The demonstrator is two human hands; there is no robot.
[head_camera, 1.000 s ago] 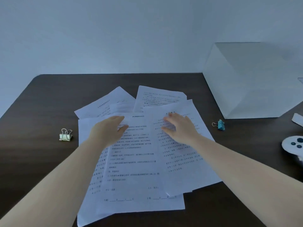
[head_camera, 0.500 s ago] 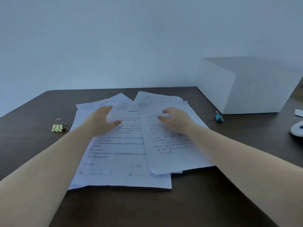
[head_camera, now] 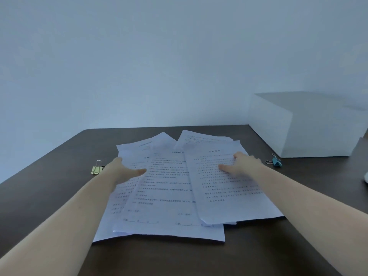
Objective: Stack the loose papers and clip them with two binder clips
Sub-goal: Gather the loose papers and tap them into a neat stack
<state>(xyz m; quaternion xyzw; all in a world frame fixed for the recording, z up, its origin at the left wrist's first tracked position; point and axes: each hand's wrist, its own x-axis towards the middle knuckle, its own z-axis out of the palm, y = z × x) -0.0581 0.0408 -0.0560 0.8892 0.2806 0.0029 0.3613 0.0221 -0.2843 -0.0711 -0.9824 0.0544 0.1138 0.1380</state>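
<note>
Head view: papers (head_camera: 171, 198) fanned, lengthwise toward wall.

left hand (head_camera: 124, 171) flat, right hand (head_camera: 242, 165) splayed

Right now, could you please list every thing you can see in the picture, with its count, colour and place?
loose papers: several overlapping sheets, exact number unclear, white with printed text, fanned out at the table's centre
green binder clip: one, pale green with silver handles, on the table left of the papers
teal binder clip: one, teal with silver handles, on the table right of the papers, in front of the box
box: one, white, far right of the table
white object: one, cut off at the right edge, unidentifiable
table: one, dark brown
wall: pale, behind the table
left hand: open, flat on the papers' left side
right hand: open, flat on the right sheet
</note>
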